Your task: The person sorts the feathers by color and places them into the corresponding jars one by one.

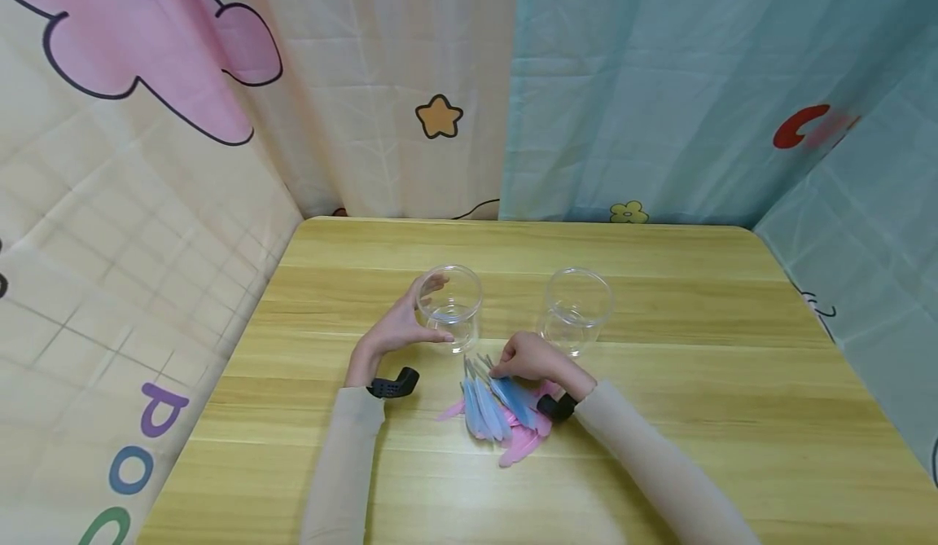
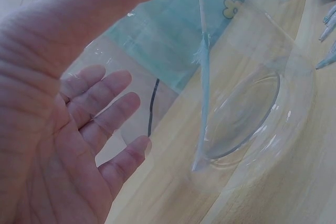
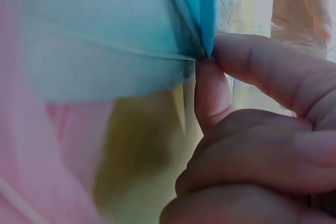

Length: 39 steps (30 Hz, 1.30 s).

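A clear glass jar (image 1: 449,309) stands on the table, with my left hand (image 1: 401,325) curved round its left side, thumb in front and fingers behind. Through the glass in the left wrist view, a thin pale blue feather (image 2: 204,87) shows near the jar's base. My right hand (image 1: 533,359) pinches the quill end of a blue feather (image 3: 207,14) between thumb and index finger, its other fingers curled in. Under and beside that hand lies a pile of blue feathers (image 1: 484,408) and pink feathers (image 1: 522,446), partly hidden by the hand and wrist.
A second clear glass jar (image 1: 577,305) stands to the right, just behind my right hand. The wooden table (image 1: 681,415) reaches back to printed curtains (image 1: 381,56), which also hang along both sides. Each wrist wears a black camera.
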Each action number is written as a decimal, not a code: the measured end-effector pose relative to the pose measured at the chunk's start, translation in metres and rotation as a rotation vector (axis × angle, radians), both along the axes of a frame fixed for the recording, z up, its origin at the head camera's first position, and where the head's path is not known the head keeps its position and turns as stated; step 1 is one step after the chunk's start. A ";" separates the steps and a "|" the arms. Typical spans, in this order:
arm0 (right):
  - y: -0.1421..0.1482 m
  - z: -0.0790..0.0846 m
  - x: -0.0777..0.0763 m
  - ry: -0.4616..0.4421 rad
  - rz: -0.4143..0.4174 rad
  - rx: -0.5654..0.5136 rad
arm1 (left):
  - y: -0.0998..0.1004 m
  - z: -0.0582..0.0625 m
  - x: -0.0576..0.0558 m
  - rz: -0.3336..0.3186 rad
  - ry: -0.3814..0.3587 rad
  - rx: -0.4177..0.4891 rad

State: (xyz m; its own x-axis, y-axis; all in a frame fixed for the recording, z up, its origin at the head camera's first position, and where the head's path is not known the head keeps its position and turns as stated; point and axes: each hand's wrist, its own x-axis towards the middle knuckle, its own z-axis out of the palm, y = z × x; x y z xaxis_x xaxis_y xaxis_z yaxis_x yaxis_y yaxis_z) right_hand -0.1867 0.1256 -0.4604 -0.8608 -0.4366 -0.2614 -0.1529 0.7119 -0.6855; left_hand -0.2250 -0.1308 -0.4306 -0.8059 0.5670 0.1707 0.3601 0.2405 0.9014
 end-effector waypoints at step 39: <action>-0.025 0.073 -0.013 0.645 -0.348 -0.699 | 0.000 -0.002 0.001 -0.025 0.020 0.023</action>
